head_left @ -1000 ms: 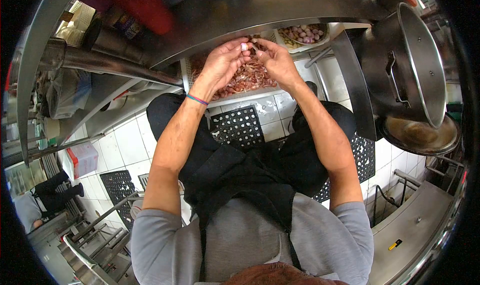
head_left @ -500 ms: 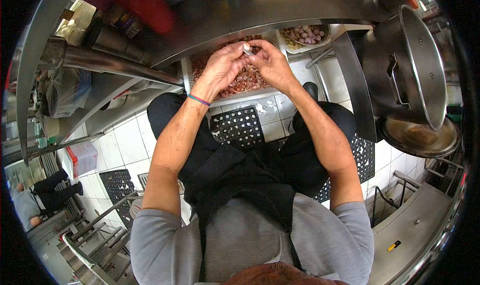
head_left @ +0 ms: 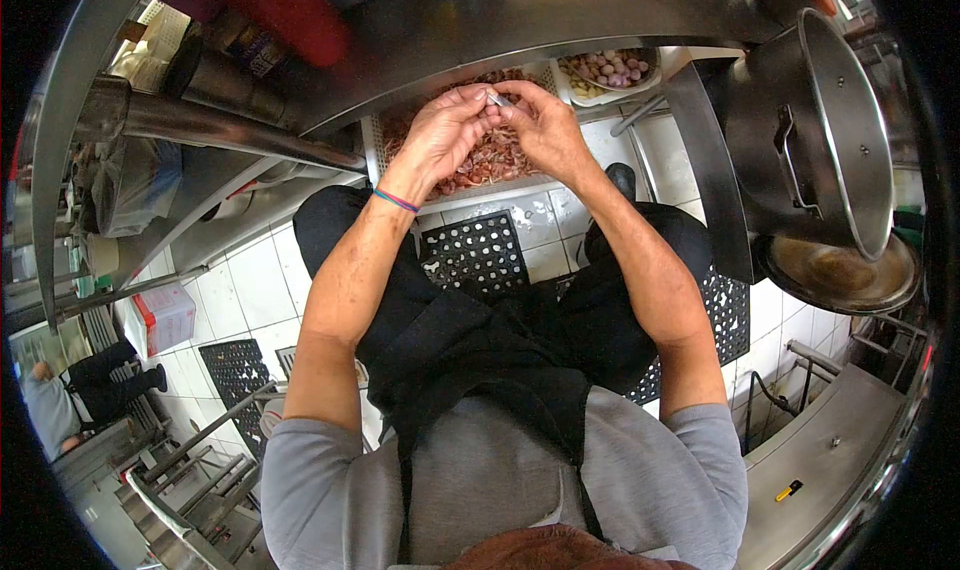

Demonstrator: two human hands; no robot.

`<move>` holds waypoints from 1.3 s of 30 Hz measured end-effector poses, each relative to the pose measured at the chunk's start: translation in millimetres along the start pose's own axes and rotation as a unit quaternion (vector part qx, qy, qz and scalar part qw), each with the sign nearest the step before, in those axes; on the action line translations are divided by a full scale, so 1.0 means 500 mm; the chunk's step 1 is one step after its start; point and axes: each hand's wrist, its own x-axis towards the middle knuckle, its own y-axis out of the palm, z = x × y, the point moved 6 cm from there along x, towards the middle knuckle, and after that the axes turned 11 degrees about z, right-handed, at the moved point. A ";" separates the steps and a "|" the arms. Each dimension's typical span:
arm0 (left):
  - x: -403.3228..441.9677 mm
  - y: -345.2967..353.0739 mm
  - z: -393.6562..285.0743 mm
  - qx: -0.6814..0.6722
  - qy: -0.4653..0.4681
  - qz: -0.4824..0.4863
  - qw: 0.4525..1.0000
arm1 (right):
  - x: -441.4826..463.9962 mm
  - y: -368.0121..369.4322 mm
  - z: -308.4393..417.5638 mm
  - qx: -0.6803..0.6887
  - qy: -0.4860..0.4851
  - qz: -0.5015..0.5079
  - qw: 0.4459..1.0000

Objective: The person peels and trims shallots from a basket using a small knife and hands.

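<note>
My left hand [head_left: 447, 133] and my right hand [head_left: 543, 130] meet over a white basket [head_left: 376, 150] full of reddish-brown, papery pieces that look like shallots and their skins [head_left: 490, 162]. The fingers of my left hand are closed on a small pale peeled bulb, perhaps a shallot or garlic clove, now mostly hidden by the fingertips. Pinched in my right hand is a small knife [head_left: 499, 99]; only its short metal blade shows, touching the bulb at the left fingertips.
Right of the basket stands a white container [head_left: 590, 98] with peeled pinkish shallots [head_left: 612, 70] and yellowish pieces. A steel shelf [head_left: 480, 30] overhangs the basket. A big pot [head_left: 770, 140] is at right. Another person [head_left: 100, 380] is at far left, near a box [head_left: 160, 318].
The pale bulb has gone mostly behind my fingers, and the knife blade has shifted slightly up against it. Both arms stay almost where they were.
</note>
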 end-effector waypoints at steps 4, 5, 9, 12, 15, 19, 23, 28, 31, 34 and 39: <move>-0.004 0.008 -0.003 0.036 -0.006 -0.015 0.999 | 0.021 0.015 -0.064 0.115 -0.014 0.030 0.993; -0.005 0.007 -0.004 0.051 -0.006 -0.013 0.999 | 0.025 0.019 -0.074 0.171 -0.026 0.036 0.984; -0.005 0.012 -0.008 0.102 -0.009 -0.014 0.995 | -0.001 0.013 -0.035 0.353 0.133 0.074 0.923; -0.006 0.016 -0.009 0.109 0.005 -0.007 0.994 | -0.003 0.013 -0.046 0.416 0.159 0.083 0.891; -0.005 0.011 -0.011 0.112 0.011 0.002 0.994 | -0.005 0.010 -0.046 0.425 0.169 0.071 0.886; -0.007 0.013 -0.015 0.103 0.018 0.001 0.995 | 0.000 -0.007 -0.055 0.404 0.164 0.040 0.899; -0.007 0.007 -0.015 0.105 0.019 0.005 0.994 | -0.001 -0.009 -0.038 0.327 0.127 0.042 0.936; -0.002 0.002 -0.012 0.133 0.030 0.005 0.991 | -0.002 0.014 -0.034 0.217 0.065 0.080 0.971; -0.004 0.006 -0.014 0.149 0.031 0.001 0.988 | 0.002 0.017 -0.036 0.174 0.035 0.086 0.980; -0.002 -0.004 -0.010 0.165 0.023 0.003 0.986 | 0.004 0.016 -0.033 0.144 0.024 0.082 0.986; -0.003 0.004 -0.014 0.234 0.015 -0.026 0.972 | 0.007 0.012 -0.033 0.092 0.036 0.083 0.992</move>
